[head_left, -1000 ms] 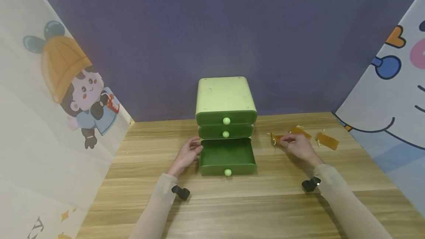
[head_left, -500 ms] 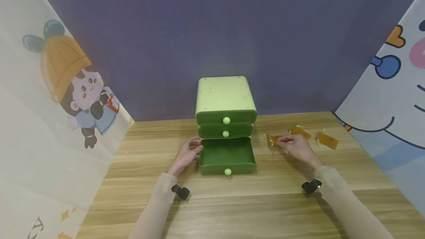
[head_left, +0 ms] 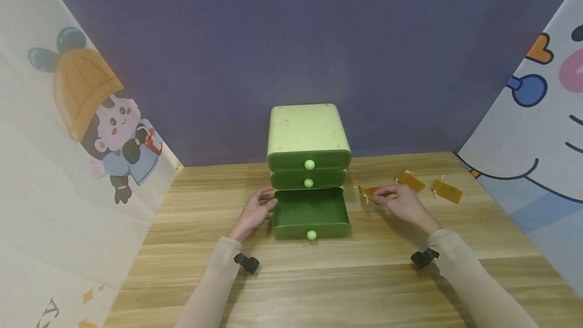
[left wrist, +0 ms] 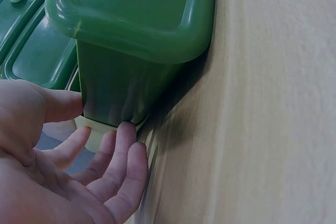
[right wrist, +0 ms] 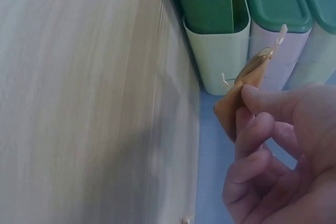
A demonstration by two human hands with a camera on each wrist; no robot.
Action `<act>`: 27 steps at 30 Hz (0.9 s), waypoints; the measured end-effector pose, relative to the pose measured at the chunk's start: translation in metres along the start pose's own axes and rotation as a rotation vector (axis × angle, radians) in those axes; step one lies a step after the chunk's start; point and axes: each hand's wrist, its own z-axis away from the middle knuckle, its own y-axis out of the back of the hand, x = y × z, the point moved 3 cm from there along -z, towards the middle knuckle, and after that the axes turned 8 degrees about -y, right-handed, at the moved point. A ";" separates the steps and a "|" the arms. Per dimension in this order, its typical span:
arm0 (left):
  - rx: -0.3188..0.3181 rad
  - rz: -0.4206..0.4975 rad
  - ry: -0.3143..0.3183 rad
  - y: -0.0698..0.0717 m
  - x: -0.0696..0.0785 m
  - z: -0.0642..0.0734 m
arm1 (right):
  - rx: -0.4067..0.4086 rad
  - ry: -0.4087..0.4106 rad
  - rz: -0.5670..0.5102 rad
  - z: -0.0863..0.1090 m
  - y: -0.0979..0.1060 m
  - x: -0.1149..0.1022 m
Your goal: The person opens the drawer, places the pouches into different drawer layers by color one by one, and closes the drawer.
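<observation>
A small drawer cabinet (head_left: 307, 128) with a pale green top and green drawers stands against the back of the table. Its bottom drawer (head_left: 291, 232) is pulled out, and I see nothing inside it. My left hand (head_left: 253, 213) rests at the drawer's left side; in the left wrist view, its relaxed fingers touch the cabinet's edge and the thumb touches the drawer wall. Right of the cabinet, my right hand (head_left: 405, 205) pinches an orange-brown drawstring pouch (right wrist: 231, 108) between thumb and fingers, its pale cords at the end nearer the cabinet.
Two more orange-brown pouches, a nearer one (head_left: 411, 181) and one farther right (head_left: 447, 192), lie on the wooden table (head_left: 319, 287). A dark blue panel (head_left: 309, 39) rises behind, with cartoon-printed panels at left and right.
My right hand has moved left with the pouch, bringing it closer to the cabinet. My left hand, the open drawer and the other two pouches have stayed in place.
</observation>
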 end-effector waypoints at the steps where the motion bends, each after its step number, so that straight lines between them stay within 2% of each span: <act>1: 0.000 0.000 0.000 0.000 0.000 0.000 | -0.002 0.001 -0.004 0.001 0.000 -0.002; 12: -0.008 0.002 0.000 -0.001 -0.001 0.000 | -0.033 0.012 -0.022 0.011 -0.002 -0.017; 19: -0.003 0.003 0.001 0.000 -0.001 0.001 | -0.022 0.087 -0.028 0.016 -0.003 -0.031; 27: 0.000 0.011 0.006 0.000 0.000 0.001 | -0.025 0.120 -0.022 0.020 -0.008 -0.040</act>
